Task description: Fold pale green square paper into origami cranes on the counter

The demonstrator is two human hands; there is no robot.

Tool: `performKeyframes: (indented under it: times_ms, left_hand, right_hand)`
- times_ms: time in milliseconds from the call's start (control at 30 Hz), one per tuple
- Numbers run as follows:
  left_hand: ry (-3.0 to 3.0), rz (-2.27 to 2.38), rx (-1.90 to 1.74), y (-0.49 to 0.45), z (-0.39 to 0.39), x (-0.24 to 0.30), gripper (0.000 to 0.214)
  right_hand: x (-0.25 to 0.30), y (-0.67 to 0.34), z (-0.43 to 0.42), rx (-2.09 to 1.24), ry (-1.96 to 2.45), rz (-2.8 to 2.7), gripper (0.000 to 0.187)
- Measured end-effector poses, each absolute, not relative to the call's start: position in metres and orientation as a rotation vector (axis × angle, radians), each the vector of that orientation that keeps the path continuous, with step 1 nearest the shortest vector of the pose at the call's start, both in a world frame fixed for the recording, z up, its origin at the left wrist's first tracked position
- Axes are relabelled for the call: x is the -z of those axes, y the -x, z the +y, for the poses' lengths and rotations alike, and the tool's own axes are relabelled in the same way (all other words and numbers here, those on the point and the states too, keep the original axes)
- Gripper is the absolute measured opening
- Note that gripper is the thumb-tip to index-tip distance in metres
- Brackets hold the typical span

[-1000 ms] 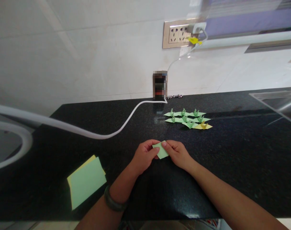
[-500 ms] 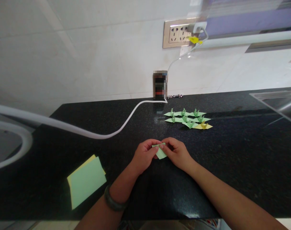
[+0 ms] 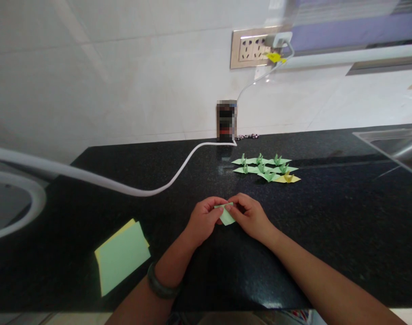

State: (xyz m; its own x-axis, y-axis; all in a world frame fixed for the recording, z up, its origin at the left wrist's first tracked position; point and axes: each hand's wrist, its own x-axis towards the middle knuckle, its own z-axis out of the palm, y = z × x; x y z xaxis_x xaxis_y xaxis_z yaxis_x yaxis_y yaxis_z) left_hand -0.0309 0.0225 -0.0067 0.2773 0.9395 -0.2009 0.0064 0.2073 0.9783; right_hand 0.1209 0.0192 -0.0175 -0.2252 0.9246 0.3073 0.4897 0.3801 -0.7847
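Observation:
Between my two hands is a small folded piece of light green paper (image 3: 227, 217), held low over the black counter. My left hand (image 3: 205, 219) pinches its left side, thumb on top. On the other side my right hand (image 3: 251, 215) grips the upper right part, its thumb also pressed on the paper. Both sets of fingers partly hide the paper's upper edge. Beyond the hands, several green folded paper cranes (image 3: 261, 168) lie in rows, with one yellow paper crane (image 3: 288, 178) at the front right.
Green and yellow paper sheets (image 3: 124, 259) lie stacked at the left. A white cable (image 3: 148, 192) curves over the black counter (image 3: 328, 234) to a blurred-out phone-like device (image 3: 227, 121) against the wall. A metal sink (image 3: 395, 140) lies right; a socket (image 3: 250, 47) holds a plug.
Almost nothing differs. The hands stay closed on the green paper, which has shifted or tilted very slightly.

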Motion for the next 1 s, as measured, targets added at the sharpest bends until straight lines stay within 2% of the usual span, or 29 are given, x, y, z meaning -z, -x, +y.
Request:
performKeyframes:
  times_ms: [1000]
  left_hand:
    - [-1.129,1.062,-0.847,0.0318,0.0245,0.0081,0.019]
  right_hand:
    - [0.0158,-0.1231,0.0176,-0.582,1.148,-1.931,0.025]
